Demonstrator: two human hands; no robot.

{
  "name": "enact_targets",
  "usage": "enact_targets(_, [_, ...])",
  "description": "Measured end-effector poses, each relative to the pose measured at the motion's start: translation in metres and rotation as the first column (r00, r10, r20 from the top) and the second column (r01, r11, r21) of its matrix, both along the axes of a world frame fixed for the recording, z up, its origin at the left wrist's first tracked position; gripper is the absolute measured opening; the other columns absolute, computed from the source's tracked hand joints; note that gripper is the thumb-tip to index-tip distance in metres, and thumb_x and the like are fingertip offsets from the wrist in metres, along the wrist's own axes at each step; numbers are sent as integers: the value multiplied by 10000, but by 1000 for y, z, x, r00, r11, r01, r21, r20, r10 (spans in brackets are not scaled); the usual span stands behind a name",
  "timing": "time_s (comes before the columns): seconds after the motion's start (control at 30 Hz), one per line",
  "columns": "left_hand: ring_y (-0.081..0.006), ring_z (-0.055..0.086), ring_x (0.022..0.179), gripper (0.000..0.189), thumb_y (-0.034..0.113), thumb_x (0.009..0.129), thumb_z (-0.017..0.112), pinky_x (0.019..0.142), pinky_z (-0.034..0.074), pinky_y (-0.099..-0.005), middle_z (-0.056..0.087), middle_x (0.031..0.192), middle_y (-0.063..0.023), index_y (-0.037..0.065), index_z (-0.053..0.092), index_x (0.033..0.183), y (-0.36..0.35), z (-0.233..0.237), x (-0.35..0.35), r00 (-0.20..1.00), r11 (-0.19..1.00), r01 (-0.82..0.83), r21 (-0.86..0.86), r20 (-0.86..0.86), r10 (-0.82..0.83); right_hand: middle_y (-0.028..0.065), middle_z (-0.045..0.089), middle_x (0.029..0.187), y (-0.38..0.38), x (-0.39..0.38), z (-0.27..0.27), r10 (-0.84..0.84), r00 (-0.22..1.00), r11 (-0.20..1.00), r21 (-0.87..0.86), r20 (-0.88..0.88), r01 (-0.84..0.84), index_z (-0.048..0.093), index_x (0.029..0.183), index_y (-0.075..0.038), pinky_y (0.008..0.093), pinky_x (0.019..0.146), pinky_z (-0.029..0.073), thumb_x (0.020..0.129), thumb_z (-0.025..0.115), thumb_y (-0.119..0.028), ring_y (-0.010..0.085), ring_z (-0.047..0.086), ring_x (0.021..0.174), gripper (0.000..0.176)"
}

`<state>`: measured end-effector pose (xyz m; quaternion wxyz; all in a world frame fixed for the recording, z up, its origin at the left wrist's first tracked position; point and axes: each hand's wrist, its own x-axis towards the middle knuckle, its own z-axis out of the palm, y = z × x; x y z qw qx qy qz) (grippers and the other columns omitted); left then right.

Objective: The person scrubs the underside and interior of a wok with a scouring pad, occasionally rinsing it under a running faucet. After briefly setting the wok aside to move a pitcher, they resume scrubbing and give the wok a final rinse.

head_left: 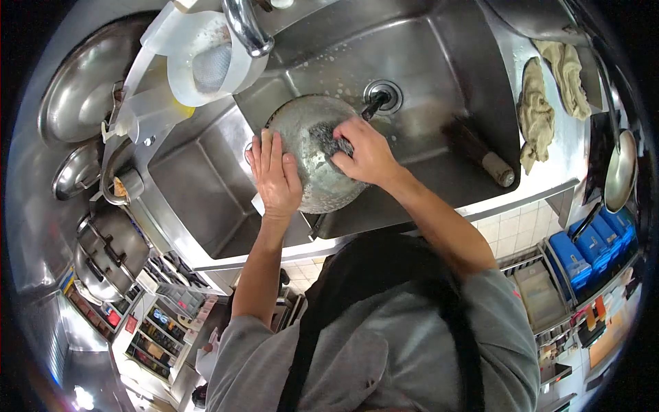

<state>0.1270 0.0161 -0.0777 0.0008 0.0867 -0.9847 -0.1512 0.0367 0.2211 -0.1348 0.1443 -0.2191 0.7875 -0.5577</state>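
Observation:
A round, worn metal pan (317, 180), its domed and soapy surface facing up, lies over the divider between two sink basins. My left hand (274, 172) rests flat along its left side, fingers stretched out and pointing away from me. Pinched in my right hand (367, 152) is a dark steel wool scrubber (321, 134), pressed against the pan's surface right of the middle. A short black handle (374, 106) sticks out from beyond the pan's far right rim toward the drain. The fingers of my right hand partly hide the scrubber.
A faucet (248, 31) hangs over the far left, beside a white plastic container with a strainer (213, 65). In the right basin lies a bamboo brush (495, 168). Crumpled cloths (537, 113) lie on the right counter. Metal lids (86, 86) stand at the left.

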Motion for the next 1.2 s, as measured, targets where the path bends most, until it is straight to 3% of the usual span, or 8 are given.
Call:
enact_targets(0.17, [-463, 455, 1395, 443, 115, 997, 494, 1198, 257, -574, 548, 1448, -249, -57, 554, 1401, -1, -3, -3, 999, 996, 23, 83, -45, -19, 145, 610, 981, 18, 28, 2, 14, 999, 1000, 16, 29, -15, 602, 1014, -75, 463, 817, 517, 753, 702, -187, 385, 610, 957, 300])
enact_targets(0.4, [-443, 487, 1367, 437, 96, 980, 488, 1187, 274, -560, 556, 1434, -256, -69, 566, 1377, -1, -9, -4, 995, 994, 29, 101, -96, -19, 172, 629, 953, -36, -22, -24, -147, 987, 988, -67, -69, 142, 614, 1008, -46, 465, 814, 520, 758, 686, -165, 401, 620, 898, 285])
enact_targets(0.5, [-437, 483, 1376, 435, 100, 984, 487, 1188, 274, -555, 556, 1437, -252, -66, 568, 1378, 0, -7, -5, 996, 995, 21, 101, -84, -13, 214, 625, 939, -56, -51, -24, -120, 993, 992, 46, 12, 119, 613, 1022, 2, 449, 821, 523, 751, 647, -97, 418, 624, 903, 291])
enact_targets(0.6, [-439, 475, 1386, 436, 102, 990, 481, 1194, 267, -554, 552, 1446, -249, -62, 564, 1385, 2, -8, -5, 996, 994, -9, 107, -83, 18, 179, 631, 959, -35, -17, -13, -192, 981, 981, 15, -19, 193, 619, 1008, -33, 464, 829, 522, 763, 680, -157, 401, 624, 923, 281])
enact_targets(0.77, [-455, 456, 1398, 451, 164, 1035, 412, 1204, 245, -567, 528, 1466, -264, -66, 545, 1400, -2, -13, -1, 990, 979, -55, 197, -120, 80, 184, 628, 977, -2, 34, 0, -100, 995, 991, 94, -8, 100, 615, 1014, -41, 464, 840, 520, 770, 693, -150, 396, 619, 959, 279])
enact_targets(0.9, [-468, 445, 1403, 531, 270, 1078, 300, 1208, 219, -585, 515, 1477, -272, -67, 531, 1417, -6, -16, 3, 982, 975, 17, 220, -189, 25, 184, 642, 972, -57, -34, -10, -118, 983, 992, 22, -140, 122, 619, 1018, -41, 470, 848, 523, 776, 699, -170, 406, 623, 961, 286])
enact_targets(0.97, [-463, 436, 1410, 548, 284, 1054, 325, 1212, 216, -581, 506, 1488, -266, -65, 524, 1427, -8, -19, 6, 985, 981, 0, 192, -171, 33, 183, 655, 965, -75, -53, -8, -49, 995, 978, 196, -85, 65, 621, 1013, -42, 473, 845, 526, 778, 704, -197, 413, 627, 955, 294])
enact_targets(1.2, [-454, 430, 1415, 607, 373, 1064, 316, 1217, 204, -581, 498, 1497, -260, -58, 510, 1445, 0, -18, 15, 982, 979, -16, 203, -180, 53, 178, 643, 960, -19, 52, 43, 57, 995, 988, 148, -79, -45, 606, 1005, -38, 486, 840, 516, 761, 689, -155, 417, 629, 934, 283])
